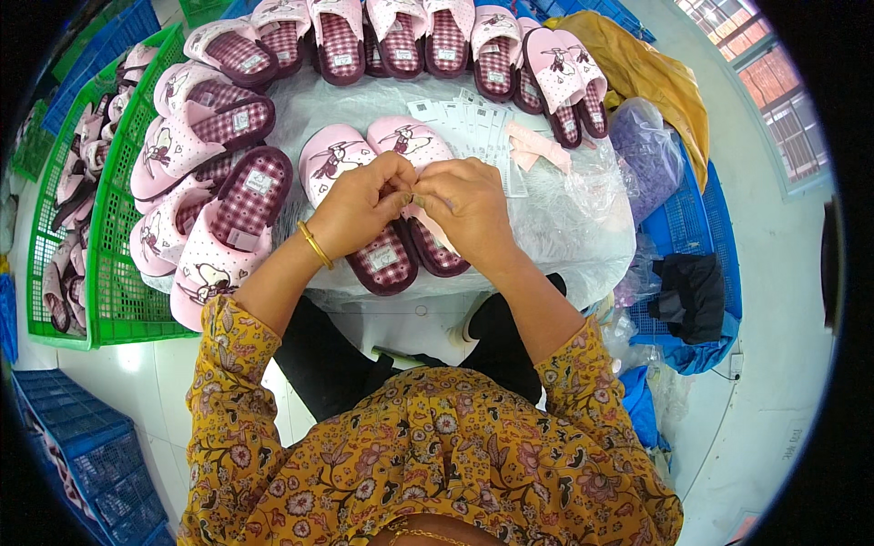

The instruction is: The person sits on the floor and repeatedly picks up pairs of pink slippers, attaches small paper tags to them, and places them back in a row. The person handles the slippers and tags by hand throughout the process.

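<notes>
A pair of pink slippers with dark checked insoles lies in front of me on the plastic-covered table: the left slipper and the right slipper. Over them, my left hand and my right hand meet with thumbs and fingertips pinched together. Whatever is between the fingertips is too small and covered to make out. A pale pink strip shows just below my right fingers, over the right slipper; whether it is held I cannot tell.
More pink slippers line the table's far and left edges. White printed labels and pink strips lie right of centre. A green crate of slippers stands left, a blue crate lower left, and a blue basket right.
</notes>
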Action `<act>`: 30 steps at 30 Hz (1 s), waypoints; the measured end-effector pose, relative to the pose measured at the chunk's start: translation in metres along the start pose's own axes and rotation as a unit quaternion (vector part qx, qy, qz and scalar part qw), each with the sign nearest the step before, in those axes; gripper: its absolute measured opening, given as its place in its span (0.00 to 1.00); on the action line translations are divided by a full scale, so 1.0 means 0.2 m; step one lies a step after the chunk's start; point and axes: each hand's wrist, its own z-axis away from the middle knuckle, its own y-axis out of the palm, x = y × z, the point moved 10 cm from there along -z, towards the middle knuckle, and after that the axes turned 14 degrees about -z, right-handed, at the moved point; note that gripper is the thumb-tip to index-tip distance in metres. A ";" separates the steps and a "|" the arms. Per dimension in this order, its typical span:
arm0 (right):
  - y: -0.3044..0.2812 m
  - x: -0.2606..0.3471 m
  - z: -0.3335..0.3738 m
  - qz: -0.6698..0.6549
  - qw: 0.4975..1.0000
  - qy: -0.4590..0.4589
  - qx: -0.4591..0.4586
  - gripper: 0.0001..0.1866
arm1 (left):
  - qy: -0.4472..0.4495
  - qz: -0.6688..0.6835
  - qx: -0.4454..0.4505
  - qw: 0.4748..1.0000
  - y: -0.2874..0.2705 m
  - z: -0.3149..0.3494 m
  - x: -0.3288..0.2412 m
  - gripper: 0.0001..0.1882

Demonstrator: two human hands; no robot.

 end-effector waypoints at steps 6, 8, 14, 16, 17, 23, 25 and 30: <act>0.04 0.05 -0.02 0.058 0.997 -0.024 0.049 0.05 | 0.020 -0.113 -0.029 0.993 -0.03 0.02 -0.10 0.08; 0.03 0.02 -0.02 0.039 0.998 -0.011 0.058 0.04 | -0.022 -0.091 -0.019 0.995 -0.02 0.02 -0.08 0.08; 0.01 -0.01 -0.04 -0.042 0.997 0.014 0.058 0.07 | 0.037 -0.160 -0.047 0.985 -0.02 0.03 -0.08 0.06; 0.01 -0.03 -0.05 -0.053 0.996 0.057 0.050 0.07 | 0.058 -0.181 -0.066 0.980 -0.02 0.04 -0.12 0.07; 0.02 -0.05 -0.04 -0.052 0.994 0.080 0.057 0.06 | 0.068 -0.191 -0.075 0.976 -0.02 0.05 -0.13 0.07; 0.03 -0.07 0.00 -0.019 0.992 0.105 0.060 0.05 | 0.086 -0.211 -0.085 0.970 0.00 0.06 -0.14 0.07; 0.05 -0.07 -0.01 0.005 0.995 0.081 0.053 0.05 | 0.079 -0.209 -0.093 0.970 0.00 0.06 -0.13 0.08; 0.05 -0.09 0.00 -0.013 0.993 0.107 0.044 0.05 | 0.044 -0.223 -0.091 0.969 0.01 0.05 -0.09 0.04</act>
